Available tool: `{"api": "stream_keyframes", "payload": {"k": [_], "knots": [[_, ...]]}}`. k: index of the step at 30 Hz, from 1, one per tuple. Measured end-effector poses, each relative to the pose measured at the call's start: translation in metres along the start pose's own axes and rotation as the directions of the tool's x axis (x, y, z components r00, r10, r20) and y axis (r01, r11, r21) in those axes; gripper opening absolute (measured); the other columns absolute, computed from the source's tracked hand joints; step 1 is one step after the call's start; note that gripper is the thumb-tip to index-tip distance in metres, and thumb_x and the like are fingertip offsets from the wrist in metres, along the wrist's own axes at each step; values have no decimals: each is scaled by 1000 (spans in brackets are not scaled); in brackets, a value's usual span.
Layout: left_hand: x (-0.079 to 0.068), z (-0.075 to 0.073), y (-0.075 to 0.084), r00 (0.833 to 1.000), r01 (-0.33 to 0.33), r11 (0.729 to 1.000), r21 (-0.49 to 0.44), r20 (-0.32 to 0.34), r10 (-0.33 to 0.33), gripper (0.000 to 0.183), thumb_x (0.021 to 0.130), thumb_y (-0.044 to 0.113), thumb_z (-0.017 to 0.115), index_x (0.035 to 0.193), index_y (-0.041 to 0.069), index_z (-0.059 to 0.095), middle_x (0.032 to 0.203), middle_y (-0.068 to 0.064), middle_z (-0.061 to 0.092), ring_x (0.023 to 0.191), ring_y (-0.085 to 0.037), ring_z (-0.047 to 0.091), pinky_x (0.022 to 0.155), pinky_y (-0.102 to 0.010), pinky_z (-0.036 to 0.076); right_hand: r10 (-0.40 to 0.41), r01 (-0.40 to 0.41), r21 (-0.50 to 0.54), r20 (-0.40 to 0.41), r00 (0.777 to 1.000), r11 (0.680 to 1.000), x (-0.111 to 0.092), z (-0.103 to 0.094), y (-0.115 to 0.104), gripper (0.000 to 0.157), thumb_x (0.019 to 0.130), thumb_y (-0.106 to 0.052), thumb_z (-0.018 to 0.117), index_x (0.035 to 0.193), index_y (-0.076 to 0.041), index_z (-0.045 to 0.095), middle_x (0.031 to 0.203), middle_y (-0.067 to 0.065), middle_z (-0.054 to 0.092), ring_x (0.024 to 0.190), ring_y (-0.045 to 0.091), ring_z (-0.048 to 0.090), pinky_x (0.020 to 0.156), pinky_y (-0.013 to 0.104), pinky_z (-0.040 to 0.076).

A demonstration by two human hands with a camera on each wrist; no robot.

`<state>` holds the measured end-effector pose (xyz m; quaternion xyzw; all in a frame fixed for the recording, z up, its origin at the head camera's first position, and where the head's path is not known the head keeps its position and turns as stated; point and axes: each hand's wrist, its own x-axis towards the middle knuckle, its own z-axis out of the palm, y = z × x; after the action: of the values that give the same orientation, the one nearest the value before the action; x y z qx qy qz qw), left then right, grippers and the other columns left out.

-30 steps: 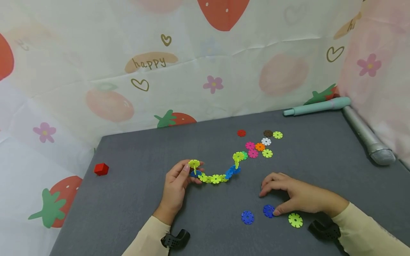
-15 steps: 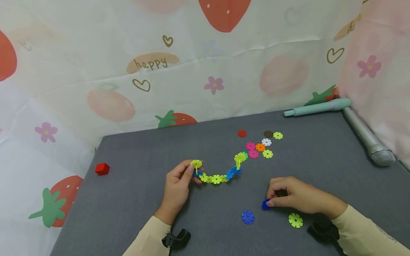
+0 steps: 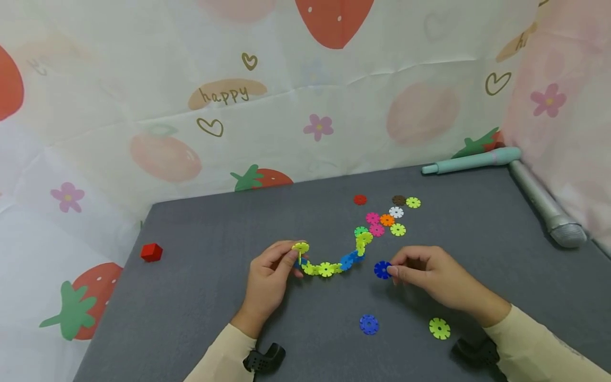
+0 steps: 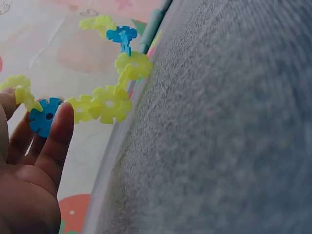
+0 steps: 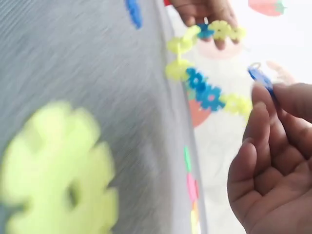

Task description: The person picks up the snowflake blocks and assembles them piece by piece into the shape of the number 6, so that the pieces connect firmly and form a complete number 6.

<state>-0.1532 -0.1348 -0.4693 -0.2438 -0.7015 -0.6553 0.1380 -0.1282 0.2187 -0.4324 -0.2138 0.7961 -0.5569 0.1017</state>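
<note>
My left hand [image 3: 269,281] holds one end of a curved chain of interlocked notched discs [image 3: 326,269], yellow-green and blue, raised off the table. In the left wrist view its fingers are around a blue disc [image 4: 44,117] near that end. Between thumb and fingers, my right hand [image 3: 436,276] pinches a dark blue notched disc [image 3: 382,269], held up just right of the chain and apart from it. The right wrist view shows that blue disc [image 5: 261,78] edge-on. On the table below lie a loose blue disc [image 3: 369,324] and a yellow-green disc [image 3: 439,328].
Behind the chain lie several loose discs, among them a pink disc [image 3: 376,229], an orange disc [image 3: 387,219] and a red disc [image 3: 360,199]. A red block [image 3: 151,252] is at the left. A teal pen-like stick [image 3: 472,160] and a silver microphone [image 3: 549,207] lie back right.
My right hand has picked the dark blue disc off the table and brought it up and left toward the chain. The left hand and chain have shifted slightly right.
</note>
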Motion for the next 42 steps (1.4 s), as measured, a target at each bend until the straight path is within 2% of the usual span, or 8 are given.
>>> {"api": "stream_keyframes", "payload": {"k": [4, 10, 14, 19, 23, 29, 34, 42], "knots": [[-1, 3, 1, 999, -38, 999, 4, 10, 38, 22, 104, -10, 68, 120, -1, 80, 114, -16, 75, 85, -39, 72, 65, -36, 63, -26, 28, 43, -55, 998, 999, 7, 6, -11, 14, 108, -13, 72, 99, -3, 74, 85, 8, 68, 77, 30, 64, 71, 40, 55], [-2, 9, 6, 997, -73, 997, 3, 23, 73, 22, 100, -12, 72, 116, 0, 81, 113, -13, 76, 81, -39, 73, 62, -38, 63, -69, 75, 100, -66, 995, 992, 20, 17, -26, 12, 108, -8, 69, 99, -3, 74, 86, 11, 67, 78, 30, 64, 73, 39, 57], [-2, 13, 11, 996, -91, 995, 36, 30, 90, 23, 99, -11, 74, 115, 2, 82, 117, -11, 77, 78, -34, 73, 63, -38, 63, -59, 67, 121, -74, 996, 990, 28, 28, -32, 14, 109, -9, 69, 101, 1, 74, 89, 12, 70, 81, 31, 66, 76, 40, 59], [-3, 15, 16, 992, -127, 989, 70, 32, 125, 21, 97, -11, 77, 113, 2, 84, 120, -12, 78, 81, -32, 75, 63, -36, 63, -38, 50, 149, -77, 996, 988, 38, 43, -39, 15, 110, -11, 68, 102, 1, 72, 87, 14, 67, 79, 31, 63, 73, 40, 57], [-2, 17, 18, 987, -156, 985, 79, 36, 154, 21, 96, -11, 78, 113, 0, 84, 120, -12, 78, 79, -30, 76, 63, -34, 63, -31, 49, 179, -100, 994, 983, 44, 53, -40, 15, 110, -12, 67, 102, 0, 72, 86, 16, 65, 77, 30, 61, 71, 39, 56], [-3, 19, 19, 983, -181, 980, 76, 44, 178, 22, 95, -11, 79, 113, 1, 84, 119, -12, 79, 78, -29, 76, 61, -33, 62, 21, 15, 257, -136, 990, 966, 49, 63, -41, 19, 111, -15, 67, 104, 2, 72, 92, 20, 68, 76, 28, 62, 70, 34, 56], [-3, 20, 19, 980, -195, 978, 76, 47, 192, 22, 95, -12, 79, 112, 0, 84, 119, -12, 79, 78, -29, 76, 61, -33, 62, 42, -6, 291, -119, 992, 957, 51, 65, -42, 22, 111, -14, 67, 105, 6, 70, 91, 16, 69, 76, 28, 63, 70, 35, 57], [-3, 20, 19, 975, -220, 974, 60, 43, 218, 23, 93, -16, 79, 110, -2, 83, 118, -15, 79, 79, -33, 77, 61, -34, 63, 75, -57, 324, -44, 996, 944, 53, 59, -44, 19, 111, -12, 67, 101, 4, 70, 87, 16, 66, 77, 24, 61, 72, 36, 57]]}}
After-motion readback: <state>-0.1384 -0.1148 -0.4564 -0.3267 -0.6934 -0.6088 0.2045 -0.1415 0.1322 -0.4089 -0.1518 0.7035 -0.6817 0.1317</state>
